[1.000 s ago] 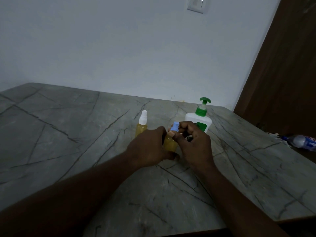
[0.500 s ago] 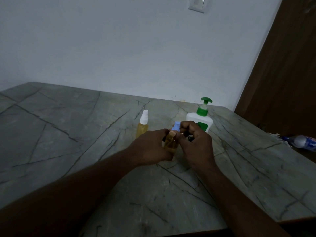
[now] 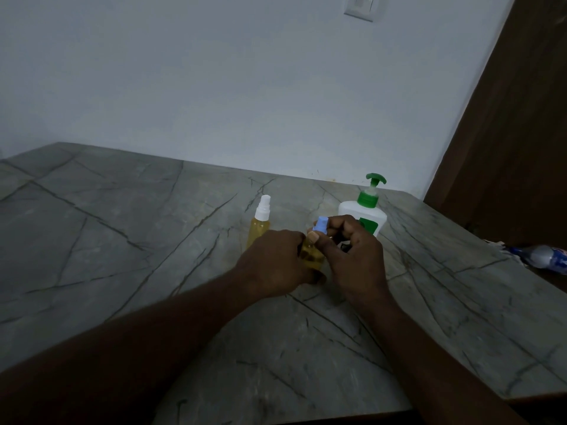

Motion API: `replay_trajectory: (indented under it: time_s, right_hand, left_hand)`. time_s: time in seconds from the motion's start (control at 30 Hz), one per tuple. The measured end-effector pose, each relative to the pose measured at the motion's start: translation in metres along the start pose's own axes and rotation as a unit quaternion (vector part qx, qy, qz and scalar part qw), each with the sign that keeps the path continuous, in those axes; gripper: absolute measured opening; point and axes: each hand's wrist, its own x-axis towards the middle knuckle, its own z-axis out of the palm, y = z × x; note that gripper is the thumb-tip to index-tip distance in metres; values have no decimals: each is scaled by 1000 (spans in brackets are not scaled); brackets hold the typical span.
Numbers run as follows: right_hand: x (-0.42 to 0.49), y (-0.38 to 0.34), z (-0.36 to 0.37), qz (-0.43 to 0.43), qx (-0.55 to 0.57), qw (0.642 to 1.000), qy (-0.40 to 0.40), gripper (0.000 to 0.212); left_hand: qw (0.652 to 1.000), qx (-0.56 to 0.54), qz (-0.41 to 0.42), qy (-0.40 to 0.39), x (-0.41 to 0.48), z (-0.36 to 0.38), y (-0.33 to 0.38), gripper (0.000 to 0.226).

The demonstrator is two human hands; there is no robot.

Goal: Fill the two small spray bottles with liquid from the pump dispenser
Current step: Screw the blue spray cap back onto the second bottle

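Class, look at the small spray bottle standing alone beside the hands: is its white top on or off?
On. The white top sits upright on the yellow bottle; no hand touches it.

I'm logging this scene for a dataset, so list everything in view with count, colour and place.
spray bottle with white cap: 1, yellow liquid, standing left of the hands
spray bottle with blue cap: 1, yellow liquid, held between both hands
pump dispenser: 1, white with green pump, behind the right hand
plastic bottle: 1, clear with blue label, lying beyond the table's right edge
table: 1, grey marble
wall switch: 1, white, top
left hand: gripping bottle body
right hand: fingers on blue cap
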Motion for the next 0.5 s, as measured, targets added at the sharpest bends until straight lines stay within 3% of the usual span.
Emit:
replay_trajectory:
  time_s: [0.2,0.33,0.4,0.5]
  right_hand:
    - [0,-4,6,-12,-29,999,22,18]
    - [-3,-5,5,-23,-32,999,33,19]
    - [-5,-3,4,-10,-29,999,21,14]
    - [-8,-1,1,0,-40,999,-31,28]
  left_hand:
    - [999,20,17,37,-1,4,2,40]
    - [998,36,19,43,-1,7,1,48]
    - [998,41,20,38,-1,7,2,51]
    - [998,50,24,27,-3,2,3,46]
